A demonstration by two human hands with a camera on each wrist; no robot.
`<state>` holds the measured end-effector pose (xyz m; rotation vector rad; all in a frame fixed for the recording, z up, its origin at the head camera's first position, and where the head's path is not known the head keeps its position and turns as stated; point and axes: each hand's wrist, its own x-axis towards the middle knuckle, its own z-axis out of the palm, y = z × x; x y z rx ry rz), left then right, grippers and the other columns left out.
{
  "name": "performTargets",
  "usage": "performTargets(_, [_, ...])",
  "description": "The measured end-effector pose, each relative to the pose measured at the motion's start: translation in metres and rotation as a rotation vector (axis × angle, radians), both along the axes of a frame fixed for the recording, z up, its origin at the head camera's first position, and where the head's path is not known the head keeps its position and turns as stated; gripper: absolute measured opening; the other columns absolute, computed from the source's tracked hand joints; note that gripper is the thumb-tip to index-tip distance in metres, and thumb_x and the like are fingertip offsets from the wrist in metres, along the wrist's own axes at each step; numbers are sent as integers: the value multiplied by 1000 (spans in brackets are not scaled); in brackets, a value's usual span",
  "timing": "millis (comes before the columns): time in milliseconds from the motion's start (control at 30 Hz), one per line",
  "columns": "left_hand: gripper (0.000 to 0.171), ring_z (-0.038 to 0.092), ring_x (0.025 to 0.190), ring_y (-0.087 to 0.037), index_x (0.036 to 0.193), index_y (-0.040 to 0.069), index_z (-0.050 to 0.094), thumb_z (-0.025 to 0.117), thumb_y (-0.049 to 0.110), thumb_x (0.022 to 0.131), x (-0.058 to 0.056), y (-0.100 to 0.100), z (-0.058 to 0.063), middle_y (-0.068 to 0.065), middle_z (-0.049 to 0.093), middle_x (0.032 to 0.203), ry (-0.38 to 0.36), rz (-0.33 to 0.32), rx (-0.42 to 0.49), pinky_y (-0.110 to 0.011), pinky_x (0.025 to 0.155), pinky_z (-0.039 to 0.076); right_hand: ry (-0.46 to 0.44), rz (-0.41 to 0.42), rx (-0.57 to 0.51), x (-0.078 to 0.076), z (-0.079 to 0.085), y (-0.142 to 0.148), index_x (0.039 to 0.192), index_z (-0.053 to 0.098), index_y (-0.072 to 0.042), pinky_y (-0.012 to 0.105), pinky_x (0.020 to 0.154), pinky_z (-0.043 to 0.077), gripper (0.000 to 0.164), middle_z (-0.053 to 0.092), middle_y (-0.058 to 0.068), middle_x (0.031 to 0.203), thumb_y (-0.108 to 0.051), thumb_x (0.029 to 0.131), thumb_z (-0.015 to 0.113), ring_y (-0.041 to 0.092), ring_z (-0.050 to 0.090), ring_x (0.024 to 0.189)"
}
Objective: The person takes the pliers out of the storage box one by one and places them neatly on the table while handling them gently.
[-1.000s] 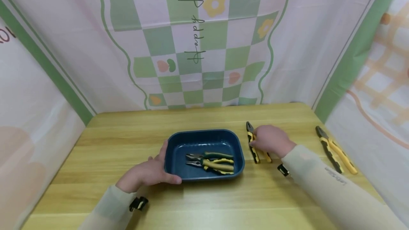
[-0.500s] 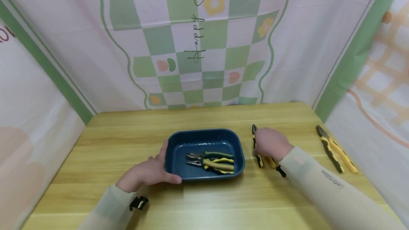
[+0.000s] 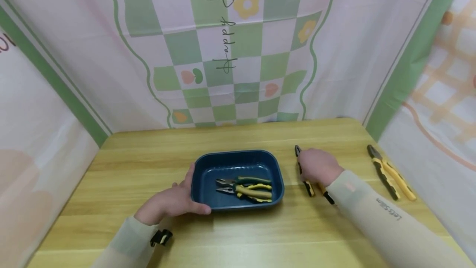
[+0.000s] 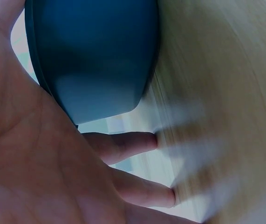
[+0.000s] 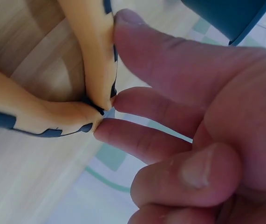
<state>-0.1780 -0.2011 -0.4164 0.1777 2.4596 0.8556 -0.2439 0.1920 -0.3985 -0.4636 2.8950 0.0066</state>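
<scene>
A dark blue tray (image 3: 234, 159) stands mid-table with pliers lying in it: one pair with green handles (image 3: 256, 180), another with yellowish handles (image 3: 256, 193). My left hand (image 3: 172, 201) rests against the tray's left end, its thumb at the front rim and its fingers straight; fingertips touch the table in the left wrist view. Right of the tray, my right hand (image 3: 320, 167) pinches yellow-and-black pliers (image 3: 308, 187) between thumb and fingers. Their handles (image 5: 93, 51) spread apart in the right wrist view. In the head view the hand hides the middle of these pliers.
Another pair of yellow-and-black pliers (image 3: 384, 177) lies near the right edge of the wooden table (image 3: 238, 239). Patterned cloth (image 3: 247, 32) hangs behind the table and along both sides.
My right hand has moved the pliers slightly to the right and toward me, away from the tray. The left hand, the tray and the pliers in it have stayed in place.
</scene>
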Motion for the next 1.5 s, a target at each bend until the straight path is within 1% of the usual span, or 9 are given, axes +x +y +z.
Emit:
performTargets(100, [135,5,129,-57,145,25,-23,76,64,61,0,0,-1,-17,14,152,2,-1,-8,-64,95,27,-5,2,-6,1,0,7,85,66,-9,40,56,48,19,63,11,85,-17,72,77,21,56,68])
performTargets(233, [135,6,128,-58,145,25,-23,75,65,61,0,-1,-3,-17,14,152,9,-4,-20,-64,94,27,6,8,-25,3,-2,20,105,68,-3,46,67,50,38,64,17,101,-19,72,79,31,61,85])
performTargets(333, [135,6,128,-58,145,26,-24,75,65,62,0,-1,-4,-18,14,152,11,-8,-21,-64,94,28,23,20,-35,4,-5,33,111,66,-1,50,73,49,45,63,20,108,-18,71,79,38,59,94])
performTargets(533, [134,5,128,-58,144,28,-25,75,64,62,1,-1,-4,-17,15,152,4,-6,-13,-64,94,28,25,26,-62,3,-8,63,114,65,2,54,79,45,52,61,22,113,-19,69,80,42,57,99])
performTargets(867, [134,3,130,-56,145,26,-22,76,63,62,0,0,-2,-15,14,153,2,4,0,-65,94,26,23,33,-62,3,-10,102,113,65,0,53,75,46,57,62,22,109,-27,67,84,41,58,95])
performTargets(1000, [134,3,130,-56,145,27,-23,76,63,62,0,-1,-2,-14,13,153,1,7,-4,-65,95,25,18,28,-59,2,-10,113,114,65,2,53,72,47,59,62,23,108,-27,66,84,42,59,92])
performTargets(1167, [134,2,130,-56,145,28,-23,76,63,62,0,-1,-2,-14,12,153,3,7,-6,-66,94,25,28,41,-61,1,-11,126,111,65,3,51,72,48,58,64,22,104,-26,65,85,36,62,85])
performTargets(1400, [134,3,130,-56,145,27,-23,76,63,62,0,-1,-2,-15,12,153,7,2,-8,-66,95,25,-1,1,-52,5,-8,141,113,63,3,55,71,47,62,61,25,110,-31,66,84,43,59,90])
performTargets(1500, [134,2,129,-57,145,27,-24,76,63,62,-1,-1,-2,-15,11,153,8,1,-5,-66,95,24,10,11,-44,7,-7,144,113,64,2,55,71,47,61,61,25,109,-31,66,84,41,60,89])
